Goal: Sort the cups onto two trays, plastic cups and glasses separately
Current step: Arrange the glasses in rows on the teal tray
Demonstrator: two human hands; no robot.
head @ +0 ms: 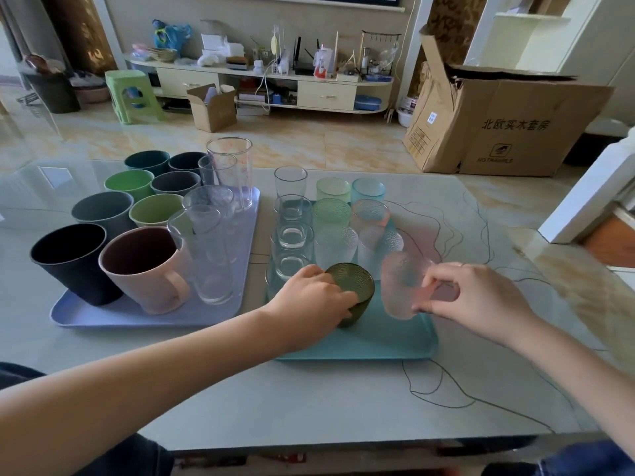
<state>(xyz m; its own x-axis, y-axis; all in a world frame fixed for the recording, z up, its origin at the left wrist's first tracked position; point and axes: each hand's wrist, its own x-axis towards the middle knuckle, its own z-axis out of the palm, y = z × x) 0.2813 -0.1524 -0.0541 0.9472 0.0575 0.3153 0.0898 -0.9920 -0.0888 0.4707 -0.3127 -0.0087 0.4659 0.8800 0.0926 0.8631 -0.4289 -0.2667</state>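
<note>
Gripping green glass (pixel 354 293), left hand (pixel 311 297); right hand (pixel 477 300) pinching pink glass (pixel 400 286).

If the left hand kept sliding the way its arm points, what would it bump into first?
The left hand already grips the dark green glass. Pushed further along that line, it would probably meet the frosted glass just behind, though depth is hard to judge here.
</note>
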